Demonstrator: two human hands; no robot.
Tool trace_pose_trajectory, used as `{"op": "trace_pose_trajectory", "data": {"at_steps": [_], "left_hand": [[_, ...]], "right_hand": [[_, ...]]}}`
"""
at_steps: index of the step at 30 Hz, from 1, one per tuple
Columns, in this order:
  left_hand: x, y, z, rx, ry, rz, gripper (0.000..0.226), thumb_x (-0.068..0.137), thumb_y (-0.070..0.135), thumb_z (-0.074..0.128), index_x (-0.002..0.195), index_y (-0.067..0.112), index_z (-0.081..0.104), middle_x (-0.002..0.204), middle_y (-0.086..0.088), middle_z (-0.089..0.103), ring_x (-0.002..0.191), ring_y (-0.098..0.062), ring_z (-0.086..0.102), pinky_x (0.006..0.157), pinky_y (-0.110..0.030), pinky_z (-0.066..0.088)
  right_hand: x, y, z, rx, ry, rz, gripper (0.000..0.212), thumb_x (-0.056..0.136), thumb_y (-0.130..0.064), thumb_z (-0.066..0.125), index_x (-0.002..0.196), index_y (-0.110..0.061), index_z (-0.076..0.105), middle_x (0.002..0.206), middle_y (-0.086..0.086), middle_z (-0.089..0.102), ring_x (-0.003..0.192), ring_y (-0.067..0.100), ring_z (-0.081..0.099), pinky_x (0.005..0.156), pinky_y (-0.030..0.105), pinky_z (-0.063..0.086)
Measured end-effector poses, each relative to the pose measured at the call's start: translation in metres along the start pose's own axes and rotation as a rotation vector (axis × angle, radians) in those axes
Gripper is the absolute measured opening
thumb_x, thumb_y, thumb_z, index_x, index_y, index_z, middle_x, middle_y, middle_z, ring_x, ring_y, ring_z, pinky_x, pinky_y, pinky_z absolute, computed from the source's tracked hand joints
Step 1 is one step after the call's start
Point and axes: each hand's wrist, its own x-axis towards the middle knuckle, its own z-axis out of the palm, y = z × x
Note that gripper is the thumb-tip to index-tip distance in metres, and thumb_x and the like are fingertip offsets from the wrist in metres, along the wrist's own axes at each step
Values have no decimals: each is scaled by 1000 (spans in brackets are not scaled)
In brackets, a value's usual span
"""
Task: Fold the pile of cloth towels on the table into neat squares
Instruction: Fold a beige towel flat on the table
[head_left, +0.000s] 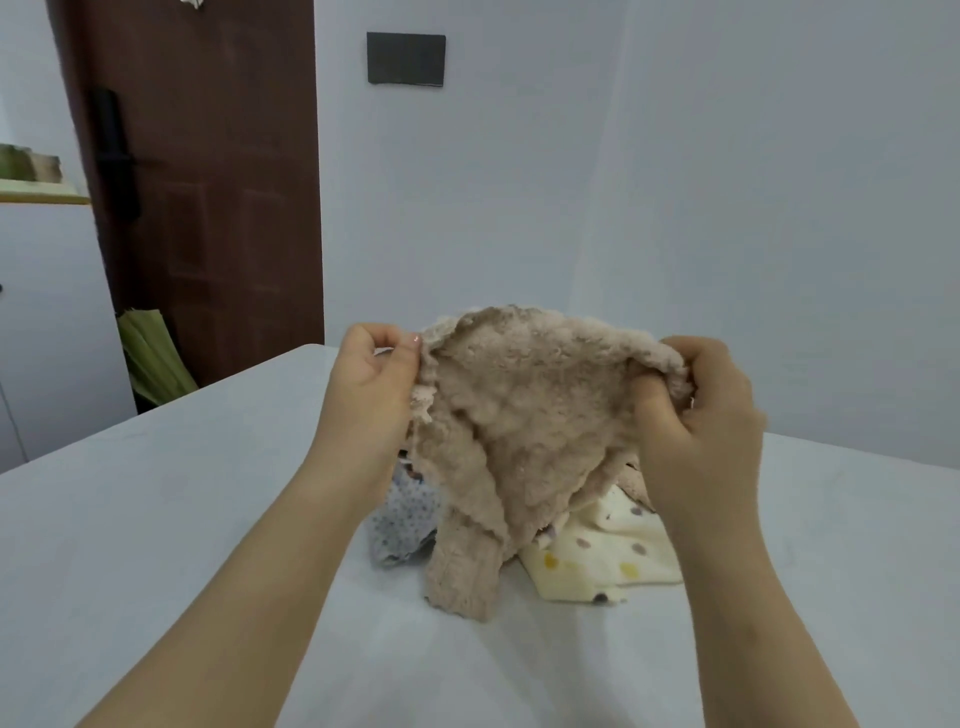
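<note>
Filling most of the lower view: pale grey tabletop (156, 519), slightly wrinkled cover, running back to a pale wall. Brown door (218, 218) stands upper left.

Beige fluffy towel (519, 441) is held up at centre, spread between both hands. Its upper edge is arched and its lower tail hangs down to the tabletop.

The pile sits behind and under it (mostly hidden by the beige towel):
- Cream towel with coloured dots (597, 561) lies crumpled on the tabletop, on the right.
- Grey-white towel with small dark dots (405, 514) lies crumpled on the left, just beside the beige tail.
- A beige scrap shows behind the right wrist; can't tell if it's a separate towel.

Left hand (374, 374): thumb and forefinger pinch the towel's upper left edge, other fingers curled in. Right hand (701, 415): fingers curled round the bunched upper right corner.

Green folded thing (150, 358) leans by the foot of the door. Dark rectangular plate (406, 58) sits on the wall above. Black lock handle (111, 150) is on the door's left edge.
</note>
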Motion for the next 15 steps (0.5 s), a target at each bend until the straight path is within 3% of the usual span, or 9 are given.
{"op": "trace_pose_trajectory", "data": {"at_steps": [2,4,6,7,9,11,13,15], "left_hand": [[-1,-7,-1,204,-36,36,15,96,20,45,81,22,48,65,2,51,46,-5,44,43,-19,36],[-2,-18,-1,458,-91,52,9,93,26,48,85,24,50,71,2,53,50,-7,46,47,-22,37],[-5,-30,-2,631,-161,26,5,93,30,49,95,26,51,82,3,56,62,-11,49,55,-26,38],[-6,-38,-3,705,-232,12,13,92,33,51,104,29,49,92,3,56,71,-12,52,61,-26,40],[-8,-53,-5,844,-461,-16,45,86,43,57,126,37,39,119,6,46,102,-12,52,81,-26,41],[-11,-68,-8,987,-667,-17,74,76,53,65,138,41,26,137,8,31,127,-14,34,100,-30,34],[-17,-82,-10,1191,-762,64,82,71,56,67,139,41,26,137,9,31,129,-16,30,103,-32,31],[-23,-86,-10,1279,-711,155,66,76,47,65,135,40,36,130,8,40,122,-16,36,98,-31,33]], "right_hand": [[4,1,-7,15,-124,116,20,85,-22,54,70,-33,49,63,-17,57,65,1,50,67,18,43],[3,7,-10,-43,-308,241,16,86,-19,56,73,-28,54,68,-11,59,66,4,52,58,20,40],[-3,19,-8,-152,-487,315,8,86,-22,56,79,-24,58,77,-8,61,73,8,54,62,23,40],[-8,26,-5,-201,-559,337,5,85,-23,57,83,-20,60,81,-4,62,75,11,54,65,25,41],[-20,39,0,-231,-684,378,9,82,-25,61,87,-17,60,85,0,63,79,17,56,67,29,44],[-34,50,6,-252,-774,405,18,75,-29,67,90,-22,59,87,-2,63,82,17,58,71,32,46],[-50,60,10,-373,-819,359,33,67,-38,68,96,-25,57,94,-3,62,89,19,56,77,35,47],[-61,64,12,-476,-777,291,27,71,-39,63,93,-25,55,96,-1,62,93,24,55,78,35,45]]}}
